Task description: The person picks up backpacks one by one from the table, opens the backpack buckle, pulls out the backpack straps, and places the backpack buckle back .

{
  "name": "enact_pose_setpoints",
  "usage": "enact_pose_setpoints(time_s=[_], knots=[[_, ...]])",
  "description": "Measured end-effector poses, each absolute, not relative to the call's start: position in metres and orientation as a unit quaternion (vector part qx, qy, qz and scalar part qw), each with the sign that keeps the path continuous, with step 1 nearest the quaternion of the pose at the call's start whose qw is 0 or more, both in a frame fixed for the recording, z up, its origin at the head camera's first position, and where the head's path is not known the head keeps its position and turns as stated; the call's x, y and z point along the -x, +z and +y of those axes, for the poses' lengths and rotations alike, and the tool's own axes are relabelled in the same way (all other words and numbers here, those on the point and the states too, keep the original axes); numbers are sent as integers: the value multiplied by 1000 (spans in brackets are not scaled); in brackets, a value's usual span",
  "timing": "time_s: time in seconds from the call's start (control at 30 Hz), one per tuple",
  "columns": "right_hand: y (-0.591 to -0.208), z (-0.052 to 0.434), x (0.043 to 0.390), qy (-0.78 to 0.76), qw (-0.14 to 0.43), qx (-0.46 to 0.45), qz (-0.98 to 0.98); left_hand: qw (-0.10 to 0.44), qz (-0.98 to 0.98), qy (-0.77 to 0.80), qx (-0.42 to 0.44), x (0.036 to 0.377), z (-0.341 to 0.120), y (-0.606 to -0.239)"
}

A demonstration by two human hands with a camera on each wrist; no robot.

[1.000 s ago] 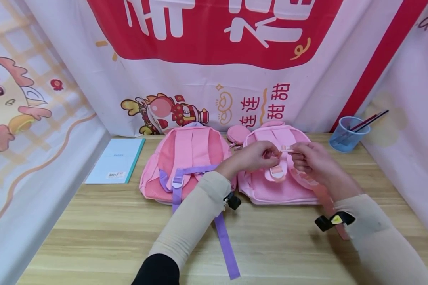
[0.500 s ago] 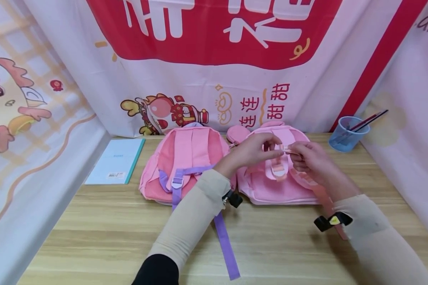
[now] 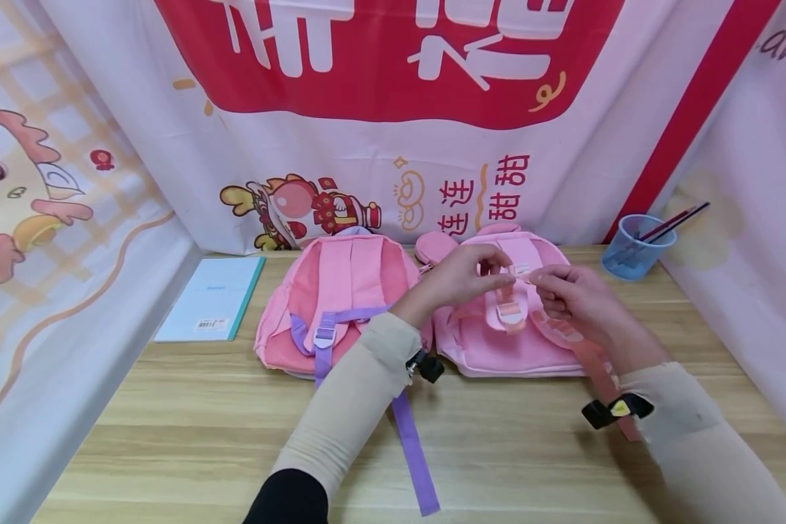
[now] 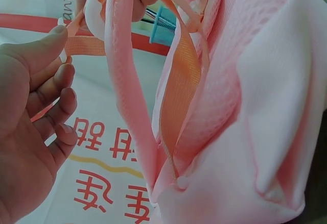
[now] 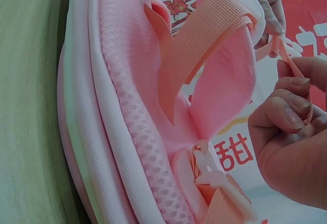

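Left hand (image 3: pixel 461 275): fingers curling, pinching the thin peach webbing strap (image 3: pixel 520 274).
Light pink fabric backpack (image 3: pixel 498 342): lying flat on the wooden table (image 3: pixel 190 429), under both hands.
Right hand (image 3: pixel 573 295): fingertips pinching the strap's other end.

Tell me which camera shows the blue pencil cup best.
Head view: the blue pencil cup stands whole at the table's far right, pencils leaning out. The left wrist view catches only a sliver behind the pink backpack's strap. The right wrist view shows none.

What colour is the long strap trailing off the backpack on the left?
The strap is purple, running from the pink backpack toward the table's front edge; the head view shows it best.
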State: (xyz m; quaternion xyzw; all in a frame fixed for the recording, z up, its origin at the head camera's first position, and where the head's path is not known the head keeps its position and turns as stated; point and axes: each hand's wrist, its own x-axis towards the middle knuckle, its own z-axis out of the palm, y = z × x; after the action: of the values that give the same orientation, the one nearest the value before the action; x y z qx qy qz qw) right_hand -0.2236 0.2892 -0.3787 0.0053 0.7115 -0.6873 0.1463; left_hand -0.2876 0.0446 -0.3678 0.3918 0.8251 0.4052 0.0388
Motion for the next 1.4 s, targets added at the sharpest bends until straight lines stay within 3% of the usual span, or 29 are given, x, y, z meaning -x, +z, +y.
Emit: enact_pose_setpoints(time_s=[0.57,1.0,1.4], knots=[[-374,276,228,-659,157,-41,735,42,822,395,-409,289,47,-368],[-379,299,225,-677,196,-44,708,36,824,405,-394,289,44,-372],[-379,299,224,-660,181,-48,728,43,819,412,-397,290,46,-374]])
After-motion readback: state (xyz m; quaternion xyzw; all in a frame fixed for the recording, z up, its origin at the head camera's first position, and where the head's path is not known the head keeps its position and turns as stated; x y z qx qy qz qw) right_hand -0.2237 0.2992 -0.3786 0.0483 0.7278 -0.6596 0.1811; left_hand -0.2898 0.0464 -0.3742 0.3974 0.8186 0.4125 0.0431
